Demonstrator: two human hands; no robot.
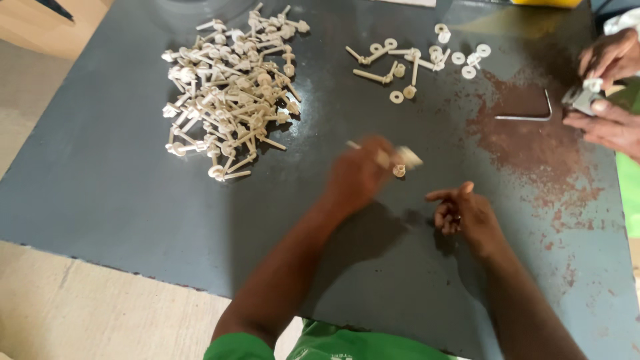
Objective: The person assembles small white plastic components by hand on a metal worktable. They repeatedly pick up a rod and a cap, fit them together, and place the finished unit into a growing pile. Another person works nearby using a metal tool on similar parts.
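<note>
My left hand (360, 175) is blurred with motion over the middle of the dark grey table (100, 173) and grips a cream plastic bolt (390, 157) whose ends stick out on both sides of the fingers. A small cream washer (399, 171) lies just below its fingertips. My right hand (465, 212) rests on the table a little to the right, fingers curled, forefinger and thumb pointing left; whether it holds anything I cannot tell.
A big heap of cream bolts with washers (230, 93) lies at the far left. A smaller scatter of loose bolts and washers (417, 63) lies at the far middle. A metal hex key (533, 115) lies on a rusty patch. Another person's hands (610, 93) hold a small part at the right edge.
</note>
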